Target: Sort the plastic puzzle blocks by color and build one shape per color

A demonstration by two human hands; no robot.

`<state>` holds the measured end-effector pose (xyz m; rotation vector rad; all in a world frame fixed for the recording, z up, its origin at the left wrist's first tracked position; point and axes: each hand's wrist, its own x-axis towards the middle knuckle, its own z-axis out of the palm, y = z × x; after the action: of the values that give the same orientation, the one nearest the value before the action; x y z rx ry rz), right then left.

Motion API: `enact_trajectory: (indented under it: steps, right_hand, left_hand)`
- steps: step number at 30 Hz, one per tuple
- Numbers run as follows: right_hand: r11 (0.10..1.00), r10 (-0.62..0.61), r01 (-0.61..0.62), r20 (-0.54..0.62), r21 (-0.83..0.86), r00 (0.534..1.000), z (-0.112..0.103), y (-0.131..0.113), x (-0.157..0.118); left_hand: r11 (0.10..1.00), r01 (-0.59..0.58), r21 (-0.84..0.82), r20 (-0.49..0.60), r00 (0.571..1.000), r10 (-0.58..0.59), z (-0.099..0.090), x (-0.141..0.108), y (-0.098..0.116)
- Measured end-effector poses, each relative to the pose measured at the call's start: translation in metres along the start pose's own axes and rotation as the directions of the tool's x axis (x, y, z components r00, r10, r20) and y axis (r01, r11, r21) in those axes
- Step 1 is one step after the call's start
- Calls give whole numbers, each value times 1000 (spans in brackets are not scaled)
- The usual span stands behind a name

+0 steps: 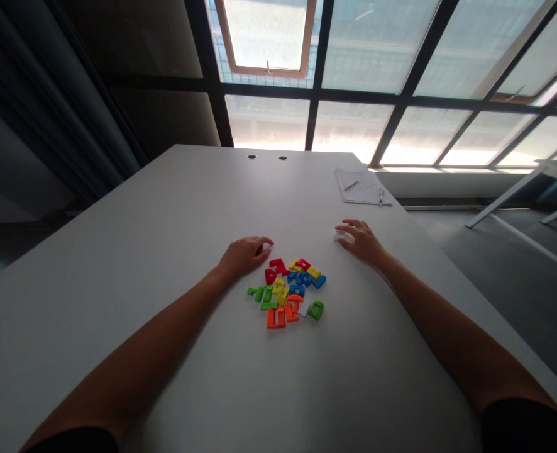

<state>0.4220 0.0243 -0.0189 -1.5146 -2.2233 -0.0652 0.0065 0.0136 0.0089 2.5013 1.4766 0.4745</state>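
Left hand [244, 257] is curling empty beside a heap of colourful plastic letter-shaped pieces [285, 292]; right hand [362, 242] is arching over a small white object [339, 236], grip unclear

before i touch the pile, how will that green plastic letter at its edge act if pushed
The green plastic letter looks rigid, so it probably won't flex. Lying flat, it should slide rather than roll or tip. On the smooth tabletop it likely skids easily, probably being light.

The white piece [339, 236] under the right hand [361, 242] is partly hidden
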Motion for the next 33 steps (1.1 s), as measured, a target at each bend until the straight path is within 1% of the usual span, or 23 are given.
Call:
enact_trajectory:
  steps: [5,13,16,23,33]
  right_hand:
    - [999,37,-37,3,-9,999,7,-7,4]
    - [998,55,-55,4,20,998,7,-16,8]
    - [999,43,-43,-19,32,999,10,-15,7]
    - [999,28,-23,-142,37,989,19,-7,7]
    - [995,5,11,-160,101,987,19,-8,5]
  left_hand:
    - [1000,5,-5,9,1000,-5,-1,0,0]
    - [1000,5,-1,4,1000,-5,-1,0,2]
    - [1000,-1,3,0,1000,1,-1,0,1]
    - [1000,2,0,-12,1000,-2,1,0,-1]
    - [1000,-5,8,-9,1000,5,1,0,-1]
